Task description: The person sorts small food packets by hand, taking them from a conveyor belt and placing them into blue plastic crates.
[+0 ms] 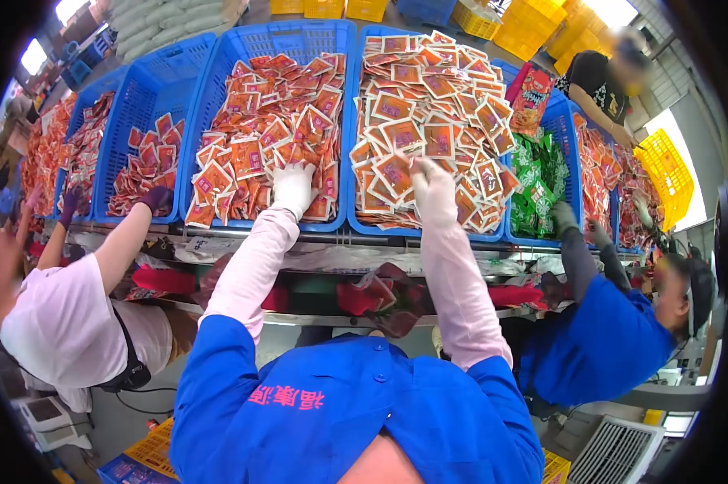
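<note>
My left hand (294,190), in a white glove, lies palm down on the orange sachets (248,156) in one blue crate (290,34). Its fingers are spread and partly sunk among the sachets. My right hand (434,190), also gloved, is over the heap of orange and white sachets (439,140) in the neighbouring blue crate (366,97). The fingers of that hand are drawn together close to a sachet (394,172); blur hides what, if anything, is between them.
A belt line with red bags (366,297) runs between my body and the crates. Green packets (533,181) fill part of a crate at right. Co-workers in a white shirt (74,323) and a blue shirt (602,343) reach in on either side. Yellow crates (529,32) stand behind.
</note>
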Motion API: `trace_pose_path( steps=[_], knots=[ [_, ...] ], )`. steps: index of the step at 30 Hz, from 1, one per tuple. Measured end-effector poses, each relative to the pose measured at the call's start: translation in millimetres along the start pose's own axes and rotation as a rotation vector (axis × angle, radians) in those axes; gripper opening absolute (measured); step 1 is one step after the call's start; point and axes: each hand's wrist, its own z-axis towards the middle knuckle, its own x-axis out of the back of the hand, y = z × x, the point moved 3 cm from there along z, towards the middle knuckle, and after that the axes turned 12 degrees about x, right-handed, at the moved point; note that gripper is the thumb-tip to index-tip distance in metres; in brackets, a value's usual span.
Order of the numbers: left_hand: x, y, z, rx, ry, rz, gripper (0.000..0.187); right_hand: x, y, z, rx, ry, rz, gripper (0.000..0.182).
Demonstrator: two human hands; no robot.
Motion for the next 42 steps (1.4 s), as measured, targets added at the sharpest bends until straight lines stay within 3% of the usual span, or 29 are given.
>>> trace_pose_path(
  steps=[1,2,4,5,6,7,9,10,11,12,13,14,15,16,18,20,23,25,26,27,28,30,31,32,35,38,40,41,42],
  knots=[
    [-7,2,3,-0.019,-0.008,0.075,0.014,0,8,-19,-0.054,-0.017,0.073,0.023],
    [-15,5,6,-0.042,-0.019,0.149,0.015,3,12,-37,0.025,0.018,0.124,0.022],
    [-24,-2,16,0.100,-0.135,0.151,0.020,23,3,-66,-0.231,-0.035,0.299,0.020],
    [-15,-2,14,0.170,-0.079,0.055,0.020,32,11,-81,-0.241,0.022,0.430,0.021],
    [6,0,10,0.117,0.029,-0.232,0.020,41,22,-95,-0.251,0.094,0.557,0.023],
    [27,8,6,0.072,0.049,-0.459,0.021,53,32,-108,-0.248,0.078,0.485,0.025],
    [70,58,-19,0.076,-0.150,-0.972,0.015,65,31,-131,-0.464,0.168,0.732,0.029],
    [86,94,-41,0.028,-0.300,-1.059,0.011,66,31,-143,-0.588,0.204,0.970,0.033],
    [118,150,-77,-0.055,-0.314,-1.193,0.006,72,16,-148,-0.617,0.246,1.174,0.038],
    [114,187,-101,-0.260,-0.319,-1.092,0.009,88,-11,-146,-0.602,0.142,1.348,0.045],
    [127,226,-125,-0.497,-0.279,-0.999,0.020,91,5,-164,-0.567,0.189,1.415,0.047],
    [121,254,-147,-0.501,-0.237,-0.910,0.026,92,19,-182,-0.525,0.222,1.488,0.050],
    [110,274,-162,-0.498,-0.268,-0.917,0.032,113,26,-196,-0.516,0.202,1.160,0.054],
    [117,296,-174,-0.576,-0.280,-0.928,0.037,146,0,-199,-0.493,0.343,1.019,0.052],
    [127,327,-195,-0.707,-0.422,-0.933,0.041,197,7,-226,-0.598,0.405,0.786,0.044],
    [122,352,-208,-0.794,-0.415,-1.075,0.044,237,32,-256,-0.502,0.483,0.733,0.039],
    [105,389,-216,-0.859,-0.336,-0.983,0.050,282,67,-277,-0.381,0.756,0.554,0.033],
    [82,421,-224,-0.921,-0.240,-0.814,0.057,297,86,-271,-0.349,0.630,0.286,0.029],
    [71,431,-226,-0.908,-0.089,-0.684,0.040,297,95,-265,-0.367,0.529,0.109,0.027],
    [43,439,-230,-0.902,-0.136,-0.517,0.028,288,108,-258,-0.356,0.412,-0.097,0.025],
    [19,439,-232,-0.891,-0.187,-0.352,0.018,277,101,-249,-0.361,0.159,-0.080,0.025],
    [15,419,-247,-0.970,-0.152,-0.396,0.015,255,110,-240,-0.436,-0.680,-0.788,0.026],
    [26,404,-257,-1.004,-0.210,-0.360,0.011,238,108,-239,-0.541,-0.901,-0.755,0.030],
    [31,389,-272,-1.021,-0.066,-0.513,0.009,227,108,-244,-0.544,-0.925,-0.737,0.030],
    [48,362,-295,-1.089,-0.100,-0.609,0.007,173,97,-251,-0.558,-1.021,-0.694,0.028],
    [49,326,-278,-0.991,-0.202,-0.599,0.005,139,100,-232,-0.561,-1.104,-0.666,0.027],
    [68,287,-254,-0.832,-0.184,-1.093,0.014,146,105,-221,-0.570,-1.120,-0.647,0.026],
    [64,264,-249,-0.652,-0.178,-1.136,0.013,153,93,-234,-0.559,-1.127,-0.653,0.026],
    [54,242,-247,-0.464,-0.171,-1.176,0.013,126,100,-194,-0.547,-1.143,-0.659,0.026]
  ],
)
